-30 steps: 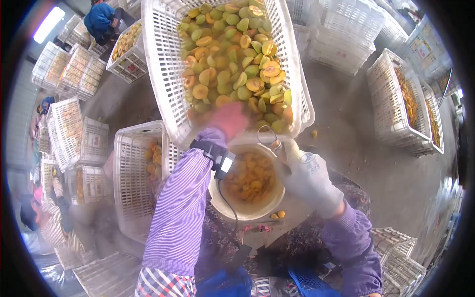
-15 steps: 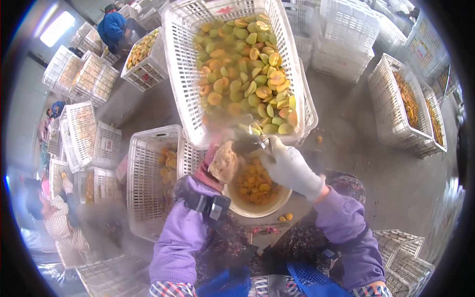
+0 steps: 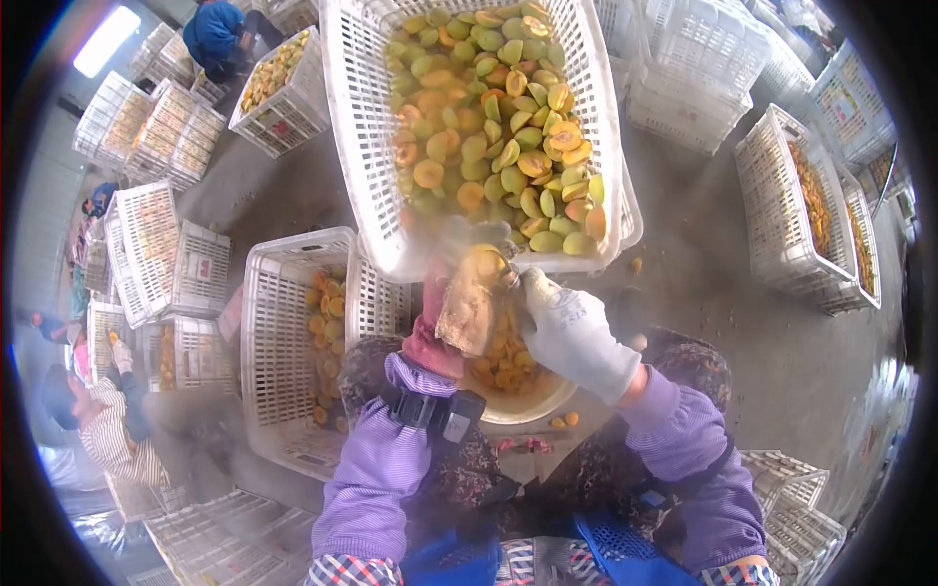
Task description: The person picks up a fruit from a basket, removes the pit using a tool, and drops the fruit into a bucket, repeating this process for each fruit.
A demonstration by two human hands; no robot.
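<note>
My left hand, in a pink glove with a worn beige patch, is closed around an apricot-like fruit half, its orange cut side showing. Just to the right, my right hand in a white glove grips a small metal tool, whose tip is at the fruit; its exact shape is blurred. Below both hands stands a pale bucket holding orange fruit pieces. Beyond them, a large white crate is filled with green-skinned fruit halves.
A white crate with some orange fruit stands at the left. Fruit-filled crates sit at the right, stacked crates behind. Two small fruit pieces lie by the bucket. People work at left: one in stripes, one in blue.
The view has shifted slightly. My left hand has turned, so the fruit half's orange face now shows between my hands. My right hand still holds the tool close to it.
</note>
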